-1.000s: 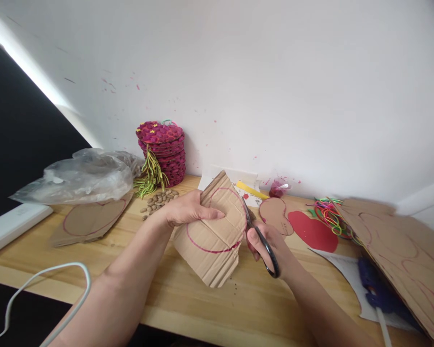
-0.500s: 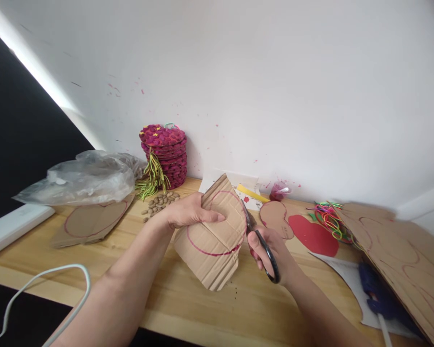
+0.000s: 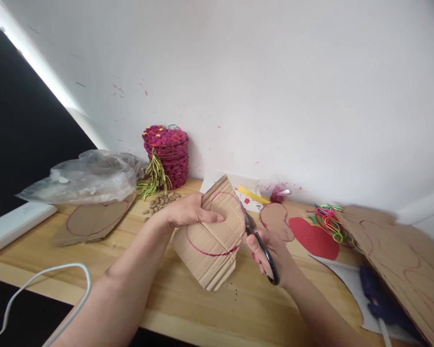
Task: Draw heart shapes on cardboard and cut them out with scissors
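The cardboard (image 3: 217, 238) is in front of me over the table, tilted, with one corner pointing up toward the wall. My left hand (image 3: 188, 212) grasps it at its upper left edge, the thumb lying flat inside the pink outline. My right hand (image 3: 273, 253) is closed around the handles of the scissors (image 3: 265, 248), and their blades meet the right edge, close along the pink line. The lower edge is ragged, and below it the wood of the table (image 3: 191, 311) shows as far as its front edge, so there is room downward. On the right the room is narrower: a cut piece (image 3: 274, 218) lies just beyond the scissors, then the red piece (image 3: 314, 238). Behind the raised corner lie the paper (image 3: 253, 206) and the yellow strip (image 3: 252, 194). Near my left wrist are the nuts (image 3: 161, 202), before the purple box (image 3: 173, 161).
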A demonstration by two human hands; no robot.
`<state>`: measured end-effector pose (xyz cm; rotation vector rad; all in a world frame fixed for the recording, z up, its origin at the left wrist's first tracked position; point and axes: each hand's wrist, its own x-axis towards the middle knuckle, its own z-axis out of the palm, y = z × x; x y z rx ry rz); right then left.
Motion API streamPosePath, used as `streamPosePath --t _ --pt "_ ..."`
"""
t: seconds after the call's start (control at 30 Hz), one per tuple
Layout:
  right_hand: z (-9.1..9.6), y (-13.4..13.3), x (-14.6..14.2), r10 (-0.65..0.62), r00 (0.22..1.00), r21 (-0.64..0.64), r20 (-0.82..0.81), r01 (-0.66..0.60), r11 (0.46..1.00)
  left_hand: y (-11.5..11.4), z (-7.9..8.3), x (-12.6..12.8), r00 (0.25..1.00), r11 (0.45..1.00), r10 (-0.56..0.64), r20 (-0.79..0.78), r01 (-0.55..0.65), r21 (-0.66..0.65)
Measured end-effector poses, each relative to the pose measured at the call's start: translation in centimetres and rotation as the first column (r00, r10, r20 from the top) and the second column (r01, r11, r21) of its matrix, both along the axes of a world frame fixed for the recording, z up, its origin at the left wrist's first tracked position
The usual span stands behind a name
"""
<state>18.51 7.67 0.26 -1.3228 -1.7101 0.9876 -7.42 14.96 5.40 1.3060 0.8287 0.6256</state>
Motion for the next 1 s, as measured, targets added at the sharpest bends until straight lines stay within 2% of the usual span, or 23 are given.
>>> streamPosePath --t 0.13,0.37,0.47,0.6,0.67,0.77,0.87,1.0 --pt "0.0 0.1 0.3 0.045 0.999 -0.056 0.003 -0.045 0.997 0.1 -0.1 -0.2 1.000 1.000 -0.010 -0.004 0.010 -0.002" --pt "0.7 0.3 0.3 0.042 0.994 0.032 0.099 -0.046 0.998 0.1 0.0 -0.4 1.000 1.000 0.000 -0.014 0.000 -0.017" --pt "0.3 0.5 0.3 -0.035 0.999 -0.055 0.013 0.036 0.998 0.4 -0.1 -0.5 0.998 0.999 0.046 0.035 -0.045 -0.021" --pt "-0.1 1.2 0.4 -0.240 0.965 -0.121 -0.108 0.227 0.966 1.0 -0.8 0.4 0.959 0.970 0.236 0.155 -0.243 0.026" --pt "-0.1 1.6 0.5 -0.310 0.937 -0.112 -0.164 0.294 0.949 1.1 -1.3 1.5 0.904 0.936 0.351 0.244 -0.346 -0.064" --pt "-0.3 2.1 0.6 -0.346 0.898 -0.127 -0.273 0.322 0.938 0.6 -2.0 3.6 0.845 0.892 0.438 0.308 -0.366 -0.263" --pt "-0.7 2.2 0.6 -0.343 0.885 -0.122 -0.316 0.320 0.939 -0.3 -2.1 5.3 0.810 0.842 0.507 0.294 -0.392 -0.372" --pt "-1.3 2.0 0.5 -0.325 0.900 -0.103 -0.289 0.308 0.946 -1.1 -2.2 6.2 0.747 0.760 0.612 0.260 -0.465 -0.454"
